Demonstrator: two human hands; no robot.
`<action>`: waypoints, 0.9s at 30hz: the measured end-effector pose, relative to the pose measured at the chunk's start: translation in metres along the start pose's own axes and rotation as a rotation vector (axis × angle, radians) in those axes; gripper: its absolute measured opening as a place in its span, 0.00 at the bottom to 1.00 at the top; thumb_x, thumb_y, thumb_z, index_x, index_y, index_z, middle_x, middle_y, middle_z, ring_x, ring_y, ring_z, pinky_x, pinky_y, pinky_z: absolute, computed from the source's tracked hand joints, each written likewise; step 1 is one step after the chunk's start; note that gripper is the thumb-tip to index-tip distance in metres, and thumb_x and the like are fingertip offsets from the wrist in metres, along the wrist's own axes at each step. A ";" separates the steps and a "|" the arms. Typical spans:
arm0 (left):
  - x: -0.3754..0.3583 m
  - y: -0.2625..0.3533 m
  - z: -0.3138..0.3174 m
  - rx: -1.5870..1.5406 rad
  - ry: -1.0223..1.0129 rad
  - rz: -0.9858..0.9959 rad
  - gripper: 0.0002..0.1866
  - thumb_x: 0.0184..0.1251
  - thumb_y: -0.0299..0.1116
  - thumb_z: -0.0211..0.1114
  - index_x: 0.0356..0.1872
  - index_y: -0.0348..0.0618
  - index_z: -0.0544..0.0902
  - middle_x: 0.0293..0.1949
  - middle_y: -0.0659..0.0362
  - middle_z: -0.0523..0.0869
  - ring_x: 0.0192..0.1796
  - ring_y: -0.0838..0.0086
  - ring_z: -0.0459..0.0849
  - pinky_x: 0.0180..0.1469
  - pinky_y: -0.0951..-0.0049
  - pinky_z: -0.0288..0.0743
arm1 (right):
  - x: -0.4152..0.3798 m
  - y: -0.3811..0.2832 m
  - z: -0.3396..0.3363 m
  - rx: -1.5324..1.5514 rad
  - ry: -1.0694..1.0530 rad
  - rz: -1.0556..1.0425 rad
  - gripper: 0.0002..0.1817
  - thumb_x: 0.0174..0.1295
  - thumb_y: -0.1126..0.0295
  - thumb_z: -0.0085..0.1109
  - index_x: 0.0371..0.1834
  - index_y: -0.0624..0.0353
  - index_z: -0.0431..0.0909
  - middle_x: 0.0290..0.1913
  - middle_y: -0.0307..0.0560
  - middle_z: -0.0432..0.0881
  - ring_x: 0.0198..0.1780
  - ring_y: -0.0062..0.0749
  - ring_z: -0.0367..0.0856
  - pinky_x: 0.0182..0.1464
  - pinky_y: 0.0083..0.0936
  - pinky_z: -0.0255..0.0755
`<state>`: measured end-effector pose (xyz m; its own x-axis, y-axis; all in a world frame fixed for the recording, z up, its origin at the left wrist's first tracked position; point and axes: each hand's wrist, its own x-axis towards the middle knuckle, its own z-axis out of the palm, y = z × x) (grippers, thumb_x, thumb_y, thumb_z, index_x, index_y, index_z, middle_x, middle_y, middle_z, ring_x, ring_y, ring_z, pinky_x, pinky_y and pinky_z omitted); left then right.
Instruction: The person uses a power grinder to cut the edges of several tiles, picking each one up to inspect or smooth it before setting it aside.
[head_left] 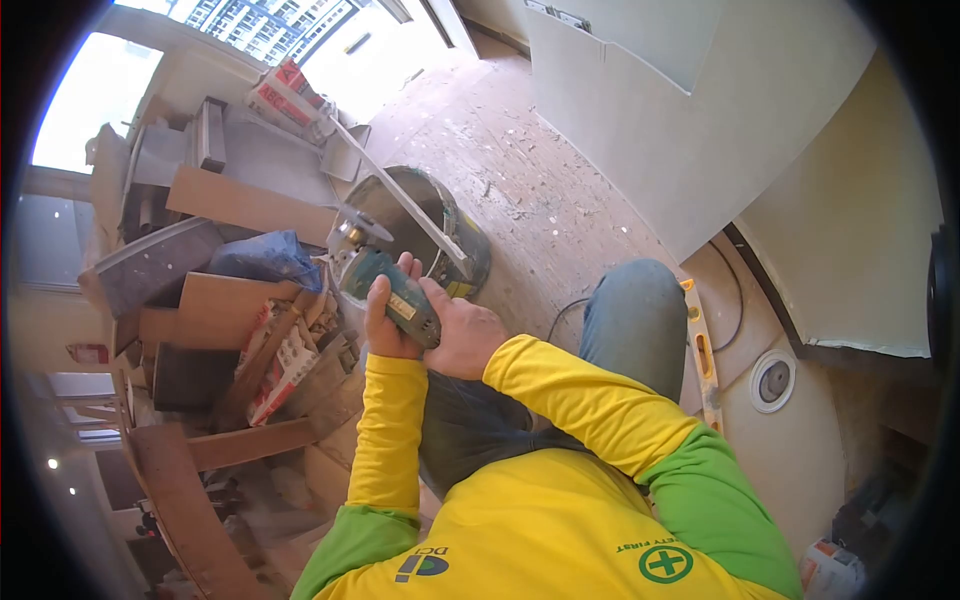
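Both of my hands are on a green angle grinder [392, 292], held in front of my chest. My left hand [390, 325] is wrapped round its body from the left side. My right hand [465, 332] closes on the rear of the tool, its fingers partly hidden. The grinder's disc [366, 222] points away from me, over the near left rim of a dark bucket [470, 250]. A long pale strip [405, 200] leans across the bucket's mouth.
Boards and scraps [240, 300] are piled at the left, with a blue bag [265, 258]. A yellow spirit level [702, 350] lies right of my knee, near a round drain [773, 381]. Large pale panels [690, 120] stand at the upper right. Debris dots the floor [520, 170].
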<state>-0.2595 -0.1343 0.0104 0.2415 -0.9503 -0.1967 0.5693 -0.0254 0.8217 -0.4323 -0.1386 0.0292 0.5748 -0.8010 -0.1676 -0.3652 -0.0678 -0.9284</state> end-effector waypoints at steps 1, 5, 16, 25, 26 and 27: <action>0.006 -0.002 0.003 0.011 0.032 -0.019 0.30 0.73 0.52 0.67 0.62 0.37 0.76 0.70 0.47 0.77 0.76 0.54 0.71 0.77 0.51 0.69 | 0.002 0.000 -0.001 0.014 0.033 0.012 0.54 0.51 0.59 0.69 0.84 0.49 0.54 0.57 0.68 0.83 0.59 0.64 0.83 0.64 0.49 0.76; 0.033 0.002 0.009 -0.097 0.015 -0.106 0.32 0.71 0.56 0.70 0.59 0.36 0.77 0.56 0.52 0.86 0.63 0.63 0.82 0.65 0.59 0.81 | 0.017 0.001 0.004 0.019 0.210 -0.001 0.54 0.48 0.57 0.70 0.81 0.59 0.56 0.54 0.71 0.84 0.56 0.65 0.84 0.62 0.49 0.77; 0.063 -0.008 0.001 -0.201 0.012 -0.289 0.30 0.72 0.60 0.66 0.51 0.38 0.82 0.43 0.55 0.88 0.42 0.65 0.90 0.50 0.63 0.88 | 0.042 -0.018 0.000 -0.078 0.178 0.247 0.53 0.47 0.61 0.67 0.82 0.57 0.58 0.55 0.73 0.84 0.57 0.66 0.85 0.63 0.48 0.78; 0.068 -0.014 -0.009 -0.193 0.059 -0.285 0.32 0.71 0.61 0.67 0.56 0.38 0.80 0.45 0.53 0.89 0.43 0.64 0.90 0.51 0.62 0.88 | 0.046 -0.019 0.004 -0.097 0.168 0.279 0.53 0.47 0.59 0.67 0.82 0.55 0.58 0.56 0.73 0.84 0.57 0.67 0.84 0.64 0.48 0.77; 0.068 -0.014 -0.009 -0.194 0.059 -0.288 0.32 0.71 0.61 0.67 0.56 0.38 0.80 0.45 0.53 0.89 0.43 0.64 0.90 0.51 0.62 0.88 | 0.047 -0.019 0.004 -0.099 0.171 0.277 0.53 0.47 0.59 0.67 0.82 0.55 0.58 0.56 0.73 0.84 0.58 0.67 0.84 0.64 0.48 0.77; 0.067 -0.014 -0.009 -0.190 0.064 -0.285 0.32 0.71 0.61 0.67 0.56 0.38 0.80 0.46 0.53 0.89 0.44 0.64 0.90 0.51 0.62 0.88 | 0.047 -0.019 0.004 -0.100 0.175 0.275 0.53 0.47 0.59 0.67 0.82 0.55 0.58 0.56 0.73 0.84 0.58 0.67 0.84 0.64 0.48 0.77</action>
<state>-0.2444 -0.1955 -0.0188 0.0970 -0.8917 -0.4421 0.7558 -0.2230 0.6157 -0.3954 -0.1724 0.0379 0.3129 -0.8869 -0.3398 -0.5645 0.1141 -0.8175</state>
